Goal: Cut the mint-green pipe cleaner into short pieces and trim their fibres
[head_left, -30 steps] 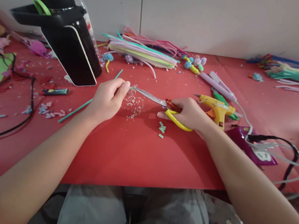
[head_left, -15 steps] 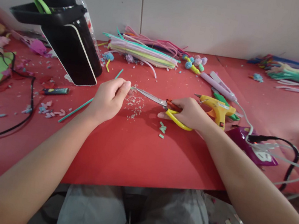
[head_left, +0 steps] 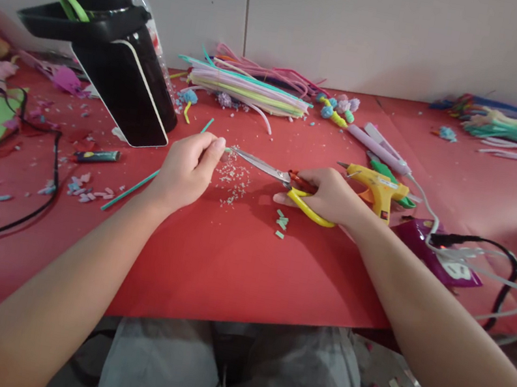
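Observation:
My left hand [head_left: 186,169] is closed in a pinch over the red table [head_left: 227,261], holding a tiny piece at the scissor tips; what it is I cannot make out. My right hand [head_left: 328,196] grips the yellow and orange handles of the scissors [head_left: 275,174], whose blades point left toward my left fingertips. Pale fine clippings [head_left: 232,179] lie under the blades. A thin teal stick [head_left: 142,179] lies on the table beneath my left hand. A few small green cut pieces [head_left: 280,222] sit near my right hand.
A black tilted holder [head_left: 107,56] stands at the back left. Bundles of coloured pipe cleaners [head_left: 246,89] lie at the back. A yellow glue gun [head_left: 378,187], purple power strip [head_left: 436,259], cables, a black cord [head_left: 3,177] and a small tube [head_left: 96,156] surround the hands.
Almost nothing has moved; both hands have stayed in place with the scissors at my left fingertips, shifting only a trace upward.

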The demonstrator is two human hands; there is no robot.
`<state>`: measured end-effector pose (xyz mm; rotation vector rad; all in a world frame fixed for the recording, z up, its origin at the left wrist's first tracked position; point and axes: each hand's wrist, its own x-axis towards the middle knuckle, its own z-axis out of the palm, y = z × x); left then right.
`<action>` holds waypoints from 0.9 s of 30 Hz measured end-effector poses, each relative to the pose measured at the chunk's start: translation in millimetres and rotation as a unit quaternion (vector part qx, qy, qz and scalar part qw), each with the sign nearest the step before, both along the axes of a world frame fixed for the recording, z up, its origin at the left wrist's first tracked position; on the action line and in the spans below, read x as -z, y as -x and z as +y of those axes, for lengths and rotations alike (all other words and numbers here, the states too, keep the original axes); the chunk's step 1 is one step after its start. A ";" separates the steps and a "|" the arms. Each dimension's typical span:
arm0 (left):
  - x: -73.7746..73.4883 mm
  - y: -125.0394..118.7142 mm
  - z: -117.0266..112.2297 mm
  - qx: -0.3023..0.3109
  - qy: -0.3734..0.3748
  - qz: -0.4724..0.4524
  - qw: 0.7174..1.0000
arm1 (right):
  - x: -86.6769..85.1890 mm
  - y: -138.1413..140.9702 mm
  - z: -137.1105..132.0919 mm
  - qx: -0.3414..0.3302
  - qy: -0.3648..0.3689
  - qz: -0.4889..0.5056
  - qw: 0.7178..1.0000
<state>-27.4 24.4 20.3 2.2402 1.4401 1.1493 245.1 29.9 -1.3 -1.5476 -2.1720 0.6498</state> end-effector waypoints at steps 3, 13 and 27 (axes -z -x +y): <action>-0.1 -0.2 0.0 0.001 0.003 -0.002 1.000 | 0.0 0.2 0.7 -0.003 -0.006 -0.006 1.000; 2.1 0.7 1.5 0.002 0.001 -0.003 1.000 | 1.4 0.0 2.4 0.001 -0.013 -0.014 1.000; 0.6 1.9 1.1 -0.006 -0.009 0.001 1.000 | -1.5 0.0 -0.3 0.000 -0.003 -0.001 1.000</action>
